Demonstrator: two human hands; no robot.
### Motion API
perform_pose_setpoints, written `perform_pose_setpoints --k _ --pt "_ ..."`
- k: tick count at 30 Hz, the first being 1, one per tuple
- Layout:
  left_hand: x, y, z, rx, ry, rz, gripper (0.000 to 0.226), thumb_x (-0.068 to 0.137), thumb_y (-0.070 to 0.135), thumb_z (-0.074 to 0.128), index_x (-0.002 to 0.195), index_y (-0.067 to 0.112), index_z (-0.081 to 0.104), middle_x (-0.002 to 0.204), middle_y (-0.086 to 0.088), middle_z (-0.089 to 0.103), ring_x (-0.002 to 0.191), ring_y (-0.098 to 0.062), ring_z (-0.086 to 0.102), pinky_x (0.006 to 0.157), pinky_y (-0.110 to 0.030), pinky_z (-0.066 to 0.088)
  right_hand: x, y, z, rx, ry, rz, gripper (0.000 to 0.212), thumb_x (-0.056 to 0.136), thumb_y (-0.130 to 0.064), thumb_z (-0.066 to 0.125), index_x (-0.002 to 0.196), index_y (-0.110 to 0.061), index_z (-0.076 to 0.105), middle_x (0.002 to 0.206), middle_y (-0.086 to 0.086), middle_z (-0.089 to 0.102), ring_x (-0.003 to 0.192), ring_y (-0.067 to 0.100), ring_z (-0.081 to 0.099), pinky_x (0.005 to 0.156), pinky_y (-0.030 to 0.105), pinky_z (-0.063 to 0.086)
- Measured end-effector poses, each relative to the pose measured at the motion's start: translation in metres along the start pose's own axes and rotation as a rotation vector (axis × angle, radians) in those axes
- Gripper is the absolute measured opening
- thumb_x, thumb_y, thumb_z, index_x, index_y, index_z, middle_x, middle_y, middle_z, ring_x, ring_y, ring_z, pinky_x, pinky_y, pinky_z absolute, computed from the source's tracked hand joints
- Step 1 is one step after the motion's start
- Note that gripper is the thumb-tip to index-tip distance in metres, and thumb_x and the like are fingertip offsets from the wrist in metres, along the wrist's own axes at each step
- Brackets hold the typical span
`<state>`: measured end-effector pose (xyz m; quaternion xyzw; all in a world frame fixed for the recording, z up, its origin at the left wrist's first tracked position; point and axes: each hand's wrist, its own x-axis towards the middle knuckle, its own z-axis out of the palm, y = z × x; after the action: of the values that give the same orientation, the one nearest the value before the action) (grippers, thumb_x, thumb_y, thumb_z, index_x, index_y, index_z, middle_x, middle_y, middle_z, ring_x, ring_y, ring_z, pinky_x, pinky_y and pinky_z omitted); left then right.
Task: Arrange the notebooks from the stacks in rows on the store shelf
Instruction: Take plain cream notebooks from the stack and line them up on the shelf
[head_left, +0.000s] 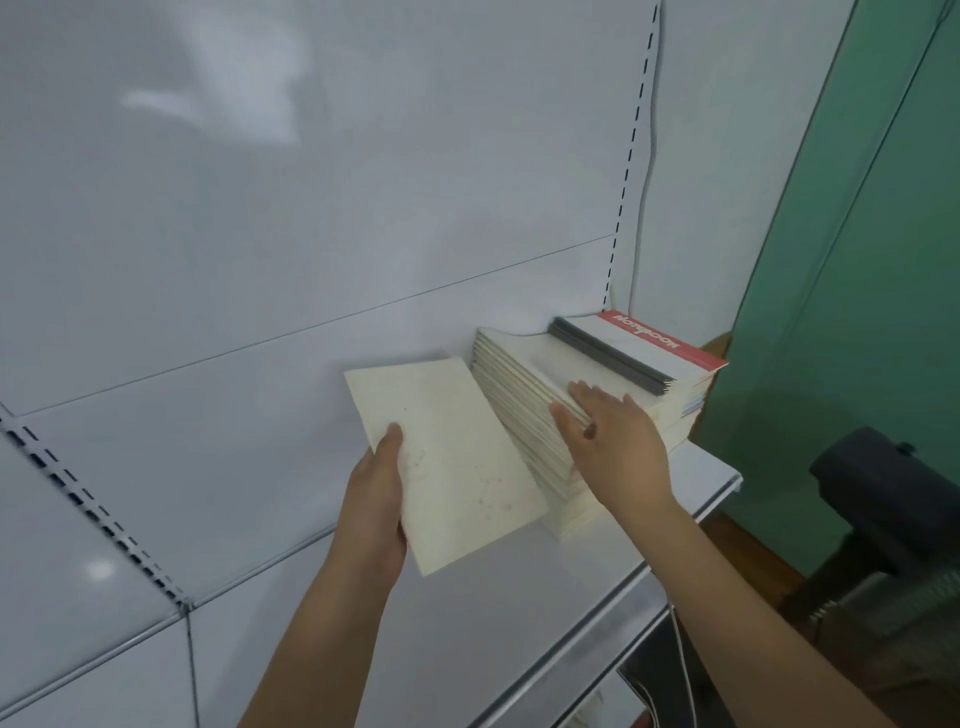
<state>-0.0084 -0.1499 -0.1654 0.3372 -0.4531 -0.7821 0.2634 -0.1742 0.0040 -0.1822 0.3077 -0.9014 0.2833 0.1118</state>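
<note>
Left hand (376, 499) is gripping one cream notebook (447, 462) just off the leaning stack (524, 410) at the shelf's (587, 613) right end, right hand (613, 447) resting flat on it with straight fingers, so honestly letting go probably makes the stack slide over.

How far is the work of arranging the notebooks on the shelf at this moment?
Nothing looks done: no row shows on the shelf yet. In hand: the left hand holds one cream notebook over the shelf, while the right hand rests on the cream stack. Left: that stack and the stack with the red-edged cover behind it.
</note>
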Motion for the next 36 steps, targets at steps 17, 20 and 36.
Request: perform_pose_setpoints --k 17,20,36 --pt "-0.008 0.002 0.015 0.011 -0.069 -0.003 0.042 0.103 0.045 0.044 0.132 0.019 0.059 0.113 0.0 0.073 0.104 -0.019 0.068 0.083 -0.037 0.053 -0.02 -0.035 -0.025 0.027 0.311 -0.074 0.03 0.102 -0.032 0.047 0.098 -0.014 0.07 0.069 -0.002 0.064 0.054 0.015 0.057 0.052 0.033 0.053" --pt "-0.01 0.007 0.018 -0.041 -0.11 0.005 0.046 0.101 0.053 0.042 0.124 0.02 0.064 0.108 -0.001 0.076 0.102 -0.018 0.071 0.085 -0.036 0.053 -0.045 -0.064 -0.02 0.068 0.375 -0.267 0.041 0.103 -0.041 0.035 0.092 -0.019 0.069 0.067 -0.005 0.065 0.051 0.013 0.058 0.046 0.027 0.048" --pt "-0.021 0.012 -0.04 0.083 -0.145 0.146 0.035 0.088 0.019 0.064 0.123 0.016 0.061 0.117 -0.006 0.073 0.104 -0.025 0.071 0.077 -0.039 0.06 0.016 -0.092 -0.007 0.652 -0.344 0.038 0.062 0.091 -0.058 0.055 0.144 -0.029 0.044 0.13 -0.015 0.057 0.114 0.01 0.061 0.095 0.028 0.048"
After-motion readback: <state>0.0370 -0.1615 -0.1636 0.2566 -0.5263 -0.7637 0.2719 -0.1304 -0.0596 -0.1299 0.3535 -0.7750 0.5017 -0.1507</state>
